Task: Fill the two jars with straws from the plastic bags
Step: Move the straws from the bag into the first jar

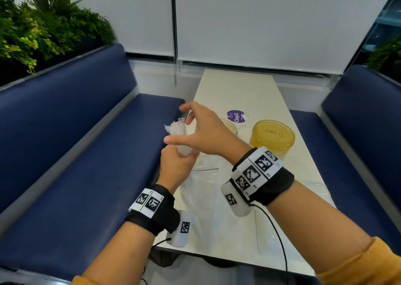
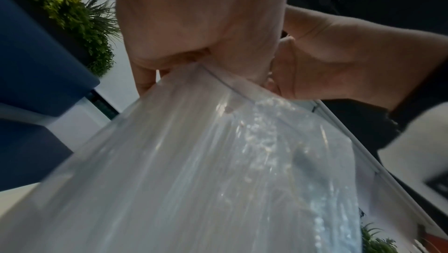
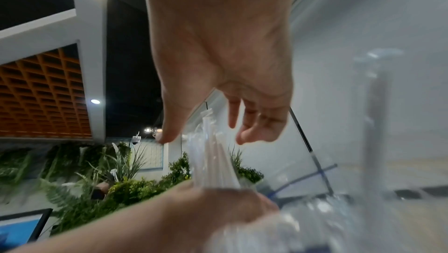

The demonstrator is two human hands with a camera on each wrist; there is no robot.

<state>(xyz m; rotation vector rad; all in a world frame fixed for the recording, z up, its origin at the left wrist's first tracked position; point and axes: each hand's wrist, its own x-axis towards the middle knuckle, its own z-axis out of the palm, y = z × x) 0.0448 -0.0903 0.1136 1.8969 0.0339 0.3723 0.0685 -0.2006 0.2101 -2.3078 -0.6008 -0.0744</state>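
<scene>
My left hand [image 1: 175,165] grips a bundle of clear straws [image 1: 179,132] through the neck of a transparent plastic bag [image 1: 201,189], holding it upright over the table's left edge. The bag hangs down from that fist [image 2: 194,27] and fills the left wrist view [image 2: 194,161]. My right hand [image 1: 180,124] hovers over the top of the bundle with thumb and fingers spread on either side of the straws [image 3: 213,157], not closed on them. A yellow jar [image 1: 272,139] stands on the white table [image 1: 238,89]; a second jar [image 1: 231,127] is partly hidden behind my right hand.
Blue padded benches [image 1: 86,154] flank the narrow table on both sides. A purple sticker [image 1: 235,116] lies beyond the jars. Green plants [image 1: 43,28] stand behind the left bench. Window blinds close off the far end. Wrist cables hang near the table's front edge.
</scene>
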